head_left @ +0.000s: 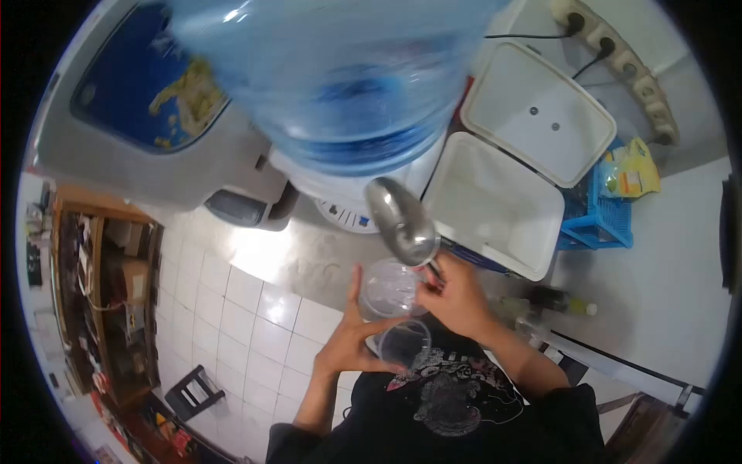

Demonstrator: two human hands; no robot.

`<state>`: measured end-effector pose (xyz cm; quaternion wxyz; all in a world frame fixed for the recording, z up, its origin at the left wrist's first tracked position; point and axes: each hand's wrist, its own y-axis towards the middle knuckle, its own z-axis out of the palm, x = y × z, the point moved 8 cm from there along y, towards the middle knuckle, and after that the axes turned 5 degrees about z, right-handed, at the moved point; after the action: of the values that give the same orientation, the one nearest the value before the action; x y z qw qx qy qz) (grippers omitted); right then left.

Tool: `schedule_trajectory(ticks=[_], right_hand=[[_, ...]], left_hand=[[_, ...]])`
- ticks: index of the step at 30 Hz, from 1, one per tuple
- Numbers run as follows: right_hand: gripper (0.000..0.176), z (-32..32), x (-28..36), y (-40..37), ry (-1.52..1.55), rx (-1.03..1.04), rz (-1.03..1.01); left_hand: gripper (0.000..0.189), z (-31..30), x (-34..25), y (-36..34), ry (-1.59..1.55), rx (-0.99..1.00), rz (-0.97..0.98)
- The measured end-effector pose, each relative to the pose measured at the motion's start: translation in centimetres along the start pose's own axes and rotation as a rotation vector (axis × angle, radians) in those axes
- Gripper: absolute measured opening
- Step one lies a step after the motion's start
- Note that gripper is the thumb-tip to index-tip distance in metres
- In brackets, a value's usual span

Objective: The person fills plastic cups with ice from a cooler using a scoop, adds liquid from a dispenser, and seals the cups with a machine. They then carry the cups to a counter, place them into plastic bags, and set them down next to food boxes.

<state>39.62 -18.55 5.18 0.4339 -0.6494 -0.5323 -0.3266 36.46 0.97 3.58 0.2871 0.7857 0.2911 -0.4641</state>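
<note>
Your right hand [456, 300]: grip closed around the handle of a metal scoop [402, 223]. Scoop bowl raised over the near edge of the bench [282, 259], between the water jug and your body; handle end down in your fist.

Your left hand [346, 346]: grip partly spread, narrowed on a clear cup [404, 345] between thumb and a finger; index finger stretched away from it. Cup close in front of your black shirt [456, 387].

Clear container [389, 288] just beyond the cup, between your two hands, near the right fingertips. Contents too unclear to tell.

Ahead of you: large blue water jug [348, 100] above a white base [309, 176]. Right of it, a white box [495, 203], uncovered; pale lid [537, 112] tilted up behind. Farther right, blue crate [603, 223] with yellow bag [638, 172] at its top.

Left side: grey machine [182, 174], blue interior, yellowish pieces [195, 100] inside. Below left, black stool [193, 393] on white-tiled floor [255, 340].
</note>
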Motion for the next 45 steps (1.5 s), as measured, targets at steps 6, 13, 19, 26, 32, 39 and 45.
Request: schedule_trajectory(ticks=[6,13,19,26,32,39,45], right_hand=[[0.019,12.8,-3.8,3.2,-0.206,0.165,-0.103],[0.017,23.0,-12.9,7.0,-0.274,0.185,-0.035],[0.017,24.5,-15.2,8.5,-0.252,-0.003,-0.068],[0.032,17.7,-7.9,4.8,-0.304,0.297,-0.25],[0.035,-1.1,-1.4,-2.3,-0.223,0.459,0.051],[0.021,-20.6,-9.0,2.2,-0.883,-0.158,-0.099],[0.018,-18.9,-20.4,10.7,-1.417,0.008,0.013]], left_hand=[[0.091,-2.4,4.2,-14.1,0.015,-0.375,-0.227],[0.09,-4.4,3.4,-21.2,-0.227,-0.805,-0.326],[0.096,-5.1,2.9,-23.8,-0.078,-0.863,-0.287],[0.096,-5.9,3.8,-20.2,-0.124,-0.798,-0.249],[0.1,-5.1,4.6,-13.3,-0.141,-0.622,-0.177],[0.105,-2.9,4.7,-6.1,-0.274,-0.399,-0.205],[0.106,-2.2,4.1,-2.0,-0.202,-0.264,-0.221]])
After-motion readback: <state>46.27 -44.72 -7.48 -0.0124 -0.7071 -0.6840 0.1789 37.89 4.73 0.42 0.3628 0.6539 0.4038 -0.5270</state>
